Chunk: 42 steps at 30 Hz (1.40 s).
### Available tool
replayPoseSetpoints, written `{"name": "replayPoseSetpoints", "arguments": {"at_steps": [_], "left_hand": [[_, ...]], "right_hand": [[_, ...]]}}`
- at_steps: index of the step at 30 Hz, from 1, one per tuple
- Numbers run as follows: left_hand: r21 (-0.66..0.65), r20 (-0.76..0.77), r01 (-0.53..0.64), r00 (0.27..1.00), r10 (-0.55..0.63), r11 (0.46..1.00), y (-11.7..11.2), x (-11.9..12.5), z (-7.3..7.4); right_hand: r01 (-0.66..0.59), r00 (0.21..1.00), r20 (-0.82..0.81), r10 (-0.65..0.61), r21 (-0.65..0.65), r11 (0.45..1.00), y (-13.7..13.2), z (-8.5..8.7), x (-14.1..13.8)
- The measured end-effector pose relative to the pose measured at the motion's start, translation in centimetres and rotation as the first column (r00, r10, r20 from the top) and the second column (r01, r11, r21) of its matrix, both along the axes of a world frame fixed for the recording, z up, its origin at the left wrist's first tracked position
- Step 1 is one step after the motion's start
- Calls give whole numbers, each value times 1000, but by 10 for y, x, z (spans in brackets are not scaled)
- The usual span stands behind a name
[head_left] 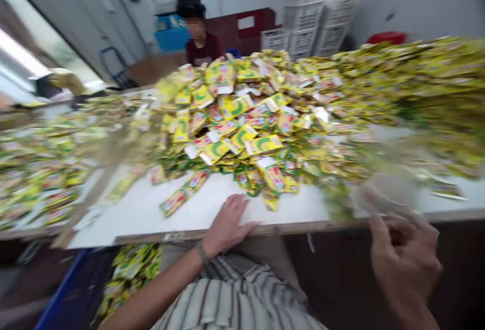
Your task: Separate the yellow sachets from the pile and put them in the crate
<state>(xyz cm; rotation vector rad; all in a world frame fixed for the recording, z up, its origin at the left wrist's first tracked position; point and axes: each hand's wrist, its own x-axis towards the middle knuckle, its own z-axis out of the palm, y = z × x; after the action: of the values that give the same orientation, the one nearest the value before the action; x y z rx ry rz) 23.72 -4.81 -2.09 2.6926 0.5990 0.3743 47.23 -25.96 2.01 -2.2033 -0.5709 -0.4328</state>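
My left hand (227, 224) lies flat at the front edge of the white table (140, 219), its fingers stretched out and nothing in them. In front of it are yellow, green and red printed packets (263, 144), piled high. One long packet strip (184, 193) rests on the table just beyond this hand. Over the table edge on the right, my right hand (405, 259) has its fingers curled around a pale, see-through round thing (394, 188). Motion blur hides what kind of thing that is.
Stacks of flat yellow packets (435, 82) rise at the right. More packets (56, 183) cover the left table section past a wooden strip. Below, a blue crate (64, 289) holds packets. Across the table is a person (204, 49); white crates (306, 27) stand behind.
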Motion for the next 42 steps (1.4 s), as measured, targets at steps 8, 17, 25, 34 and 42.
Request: {"name": "replayPoseSetpoints", "arguments": {"at_steps": [8,17,25,34,42], "left_hand": [[1,271,-392,886,377,920,43,-82,11],[45,-218,-583,787,577,811,104,-178,4],[-180,-97,-821,563,821,542,121,-226,9],[-237,-77,-840,518,852,489,128,-226,-10],[-142,125,-811,555,823,568,130,-222,10]], "right_hand": [[-816,559,-137,818,84,572,144,-6,-117],[-793,478,-172,861,-506,339,302,-35,-205],[-828,369,-105,924,-490,275,300,-37,-227],[-684,155,79,985,-711,165,395,-33,-234],[-835,392,10,920,-416,360,367,-27,-211]]}}
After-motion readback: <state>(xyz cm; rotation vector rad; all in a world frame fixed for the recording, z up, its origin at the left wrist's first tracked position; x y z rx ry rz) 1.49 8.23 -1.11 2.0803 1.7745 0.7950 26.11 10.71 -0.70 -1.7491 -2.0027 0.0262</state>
